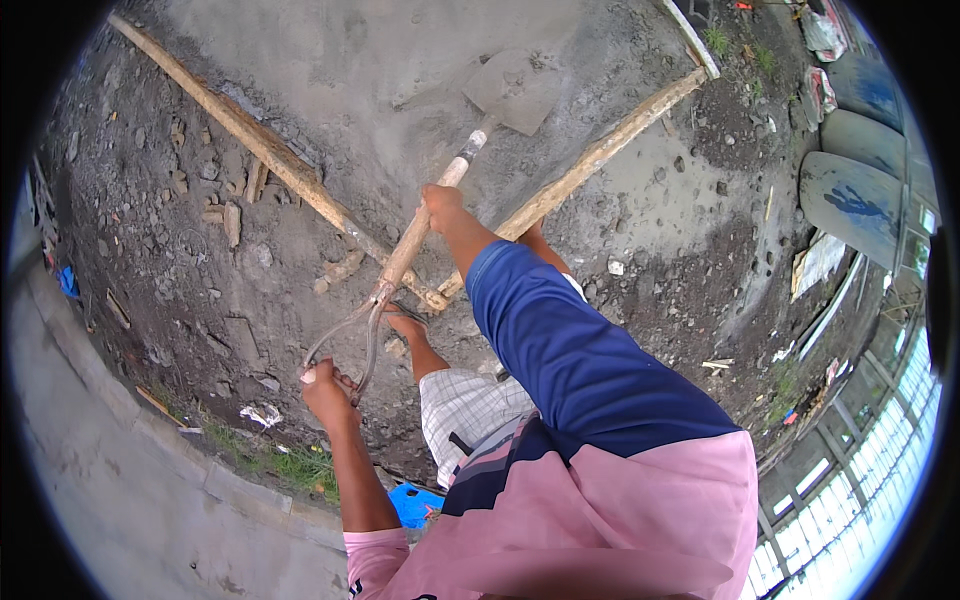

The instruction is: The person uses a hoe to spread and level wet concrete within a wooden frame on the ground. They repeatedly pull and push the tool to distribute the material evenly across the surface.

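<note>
I hold a long-handled shovel (pixel 408 247) slantwise across the middle of the view. My left hand (pixel 330 390) is closed round the grip at the end of its forked handle. Farther up the wooden shaft, my right hand (pixel 441 205) wraps round it. The shovel's blade (pixel 512 92) lies at the far end on grey wet-looking cement mix (pixel 370 70), which coats it. Two wooden boards, a left one (pixel 250 130) and a right one (pixel 600 155), meet at a corner under the shaft and border the mix.
Stones and wood scraps (pixel 232 222) are strewn over the dark soil at left. A paved strip (pixel 130 470) with a kerb runs along the lower left. Large grey panels (pixel 850 195) lean at the right, near white sacks (pixel 822 38). My sandalled foot (pixel 405 322) stands close to the boards' corner.
</note>
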The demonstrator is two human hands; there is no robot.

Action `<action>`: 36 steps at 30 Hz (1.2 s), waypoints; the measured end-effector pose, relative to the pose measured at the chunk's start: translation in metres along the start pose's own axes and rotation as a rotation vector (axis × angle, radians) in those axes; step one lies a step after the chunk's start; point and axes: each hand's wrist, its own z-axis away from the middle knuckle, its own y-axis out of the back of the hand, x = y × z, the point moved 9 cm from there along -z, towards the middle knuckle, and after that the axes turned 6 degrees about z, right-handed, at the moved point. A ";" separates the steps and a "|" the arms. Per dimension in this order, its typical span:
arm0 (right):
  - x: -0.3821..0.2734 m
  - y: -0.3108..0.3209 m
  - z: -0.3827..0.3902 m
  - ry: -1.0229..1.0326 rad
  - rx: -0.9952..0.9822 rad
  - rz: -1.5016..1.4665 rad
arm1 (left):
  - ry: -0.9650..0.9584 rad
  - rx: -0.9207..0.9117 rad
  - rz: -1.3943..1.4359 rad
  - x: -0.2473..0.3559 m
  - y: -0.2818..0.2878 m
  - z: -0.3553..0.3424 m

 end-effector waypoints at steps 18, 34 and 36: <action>-0.096 0.133 0.116 0.151 -0.157 -0.446 | -0.282 -0.369 0.109 -0.013 -0.036 0.043; 0.120 0.009 0.052 -0.149 -0.073 -0.062 | 0.023 0.120 -0.138 -0.012 0.098 0.016; 0.066 0.046 0.021 -0.062 -0.053 -0.128 | -0.023 -0.003 -0.066 -0.025 0.036 0.020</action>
